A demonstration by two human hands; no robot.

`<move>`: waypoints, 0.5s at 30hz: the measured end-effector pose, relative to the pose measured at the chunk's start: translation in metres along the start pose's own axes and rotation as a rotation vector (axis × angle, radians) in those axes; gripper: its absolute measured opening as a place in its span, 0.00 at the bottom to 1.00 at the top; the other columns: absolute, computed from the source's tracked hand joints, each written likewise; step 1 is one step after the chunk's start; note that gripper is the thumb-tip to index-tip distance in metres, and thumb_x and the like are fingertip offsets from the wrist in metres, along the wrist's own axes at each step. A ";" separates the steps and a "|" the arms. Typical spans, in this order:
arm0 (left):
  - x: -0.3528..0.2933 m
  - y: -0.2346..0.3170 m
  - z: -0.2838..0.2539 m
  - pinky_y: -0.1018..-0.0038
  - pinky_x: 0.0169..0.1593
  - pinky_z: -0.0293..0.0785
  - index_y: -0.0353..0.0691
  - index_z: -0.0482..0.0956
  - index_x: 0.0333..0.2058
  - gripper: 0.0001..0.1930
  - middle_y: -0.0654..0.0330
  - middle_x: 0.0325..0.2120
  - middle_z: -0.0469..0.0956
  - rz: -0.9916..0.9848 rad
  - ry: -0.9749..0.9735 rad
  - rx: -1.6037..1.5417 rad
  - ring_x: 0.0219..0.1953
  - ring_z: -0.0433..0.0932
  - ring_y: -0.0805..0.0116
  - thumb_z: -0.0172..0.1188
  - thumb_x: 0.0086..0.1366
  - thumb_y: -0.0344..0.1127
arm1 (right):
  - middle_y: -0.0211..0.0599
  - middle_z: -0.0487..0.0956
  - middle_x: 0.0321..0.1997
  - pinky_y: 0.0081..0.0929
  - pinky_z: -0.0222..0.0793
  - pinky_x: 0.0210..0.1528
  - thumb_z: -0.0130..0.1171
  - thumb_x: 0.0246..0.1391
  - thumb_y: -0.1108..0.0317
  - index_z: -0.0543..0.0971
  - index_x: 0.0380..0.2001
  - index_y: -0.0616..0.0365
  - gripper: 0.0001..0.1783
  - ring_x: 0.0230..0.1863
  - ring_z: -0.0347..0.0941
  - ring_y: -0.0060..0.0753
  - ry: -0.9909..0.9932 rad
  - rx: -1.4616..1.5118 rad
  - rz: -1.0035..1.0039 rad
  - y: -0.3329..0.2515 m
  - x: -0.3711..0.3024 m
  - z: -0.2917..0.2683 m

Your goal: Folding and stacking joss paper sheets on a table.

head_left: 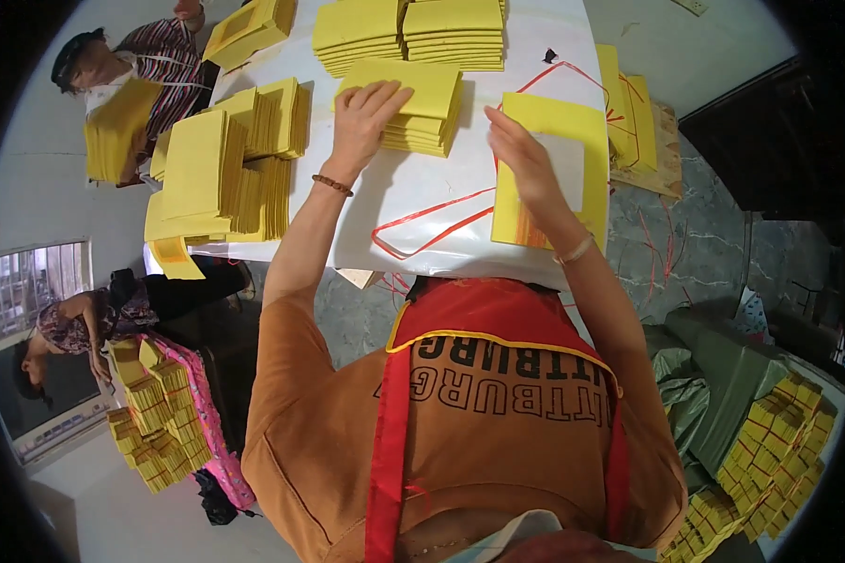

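One yellow stack [432, 86], probably stiff but slippery, better held by its sides, lies at twelve o'clock under the left hand [371, 113], grip unclear; the right hand [528, 164], unclenched, is at two o'clock.

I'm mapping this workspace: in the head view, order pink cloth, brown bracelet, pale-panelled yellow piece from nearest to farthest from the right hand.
1. Pale-panelled yellow piece: under the right hand.
2. Brown bracelet: left of the hand.
3. Pink cloth: far lower left.
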State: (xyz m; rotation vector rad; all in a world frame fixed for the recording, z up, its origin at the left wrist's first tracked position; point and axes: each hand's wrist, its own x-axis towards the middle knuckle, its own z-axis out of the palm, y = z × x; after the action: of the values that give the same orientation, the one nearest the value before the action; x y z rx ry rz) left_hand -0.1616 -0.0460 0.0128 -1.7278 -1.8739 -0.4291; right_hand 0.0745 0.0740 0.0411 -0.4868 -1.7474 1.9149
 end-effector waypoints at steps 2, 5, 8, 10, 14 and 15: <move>-0.018 -0.006 0.012 0.64 0.51 0.60 0.51 0.73 0.49 0.22 0.65 0.46 0.74 -0.007 -0.121 -0.086 0.50 0.70 0.67 0.50 0.55 0.26 | 0.41 0.61 0.62 0.26 0.49 0.62 0.52 0.56 0.59 0.60 0.59 0.61 0.31 0.61 0.56 0.29 0.077 0.233 0.289 0.000 0.022 0.026; -0.033 -0.007 0.027 0.63 0.52 0.59 0.50 0.72 0.51 0.23 0.62 0.49 0.73 -0.015 -0.305 -0.198 0.51 0.69 0.64 0.48 0.55 0.24 | 0.44 0.58 0.63 0.26 0.45 0.63 0.53 0.54 0.54 0.55 0.61 0.62 0.37 0.61 0.55 0.33 0.190 0.231 0.382 0.034 0.055 0.046; -0.031 -0.012 0.016 0.65 0.57 0.55 0.50 0.70 0.54 0.24 0.59 0.55 0.67 -0.049 -0.455 -0.304 0.57 0.64 0.59 0.52 0.56 0.31 | 0.46 0.60 0.61 0.30 0.54 0.59 0.55 0.53 0.57 0.58 0.57 0.65 0.34 0.57 0.60 0.35 0.238 0.158 0.526 0.056 0.075 0.057; -0.039 -0.023 0.016 0.66 0.59 0.53 0.51 0.69 0.55 0.24 0.59 0.57 0.64 -0.108 -0.511 -0.364 0.58 0.62 0.57 0.53 0.58 0.34 | 0.47 0.66 0.56 0.32 0.62 0.53 0.58 0.51 0.61 0.60 0.55 0.65 0.32 0.54 0.64 0.36 0.199 0.228 0.615 0.049 0.076 0.070; -0.047 -0.042 0.050 0.64 0.61 0.52 0.38 0.56 0.61 0.35 0.47 0.59 0.60 -0.570 -0.288 -0.431 0.61 0.58 0.52 0.54 0.59 0.49 | 0.45 0.71 0.52 0.30 0.65 0.49 0.58 0.52 0.59 0.65 0.52 0.66 0.29 0.51 0.68 0.36 0.291 0.266 0.441 0.138 0.100 0.067; -0.054 -0.047 0.054 0.66 0.62 0.52 0.32 0.50 0.62 0.41 0.42 0.58 0.60 -0.976 -0.241 -0.617 0.61 0.57 0.51 0.54 0.58 0.53 | 0.45 0.71 0.52 0.30 0.65 0.49 0.58 0.52 0.59 0.65 0.52 0.66 0.29 0.51 0.68 0.36 0.280 0.265 0.450 0.138 0.100 0.071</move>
State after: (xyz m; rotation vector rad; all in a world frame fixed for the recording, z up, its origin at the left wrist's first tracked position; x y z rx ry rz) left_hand -0.2166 -0.0640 -0.0559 -1.0540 -2.9114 -1.3160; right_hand -0.0639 0.0674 -0.0813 -1.0588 -1.2558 2.2057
